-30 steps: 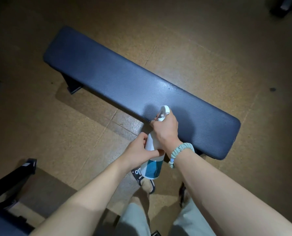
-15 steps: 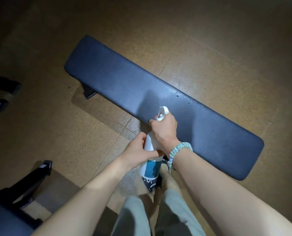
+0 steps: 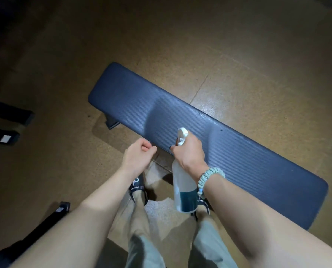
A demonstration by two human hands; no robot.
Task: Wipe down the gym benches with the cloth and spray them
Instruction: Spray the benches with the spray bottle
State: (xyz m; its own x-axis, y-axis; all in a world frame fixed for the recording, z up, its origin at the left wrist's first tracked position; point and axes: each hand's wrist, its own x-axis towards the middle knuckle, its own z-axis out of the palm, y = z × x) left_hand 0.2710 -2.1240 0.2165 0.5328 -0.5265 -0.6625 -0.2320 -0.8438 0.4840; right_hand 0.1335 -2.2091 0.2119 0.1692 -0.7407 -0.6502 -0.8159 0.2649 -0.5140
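Note:
A long dark blue padded gym bench [image 3: 238, 151] runs diagonally from upper left to lower right on the floor in front of me. My right hand [image 3: 190, 151] grips the neck of a white spray bottle [image 3: 183, 188] with a teal label, its nozzle pointing toward the bench's near edge. A few small droplets dot the pad near its far edge. My left hand [image 3: 138, 155] hovers just left of the bottle with its fingers curled inward, holding nothing. No cloth is in view.
Black metal frame feet of other equipment lie at the left edge [image 3: 4, 138] and lower left [image 3: 45, 221]. The bench's own foot [image 3: 112, 122] sticks out under its left end. My sandalled feet [image 3: 138, 188] stand close to the bench on brown flooring.
My left hand has let go of the bottle's body and moved left. My right hand alone now holds the bottle. The view shifted, so the bench sits further right and lower.

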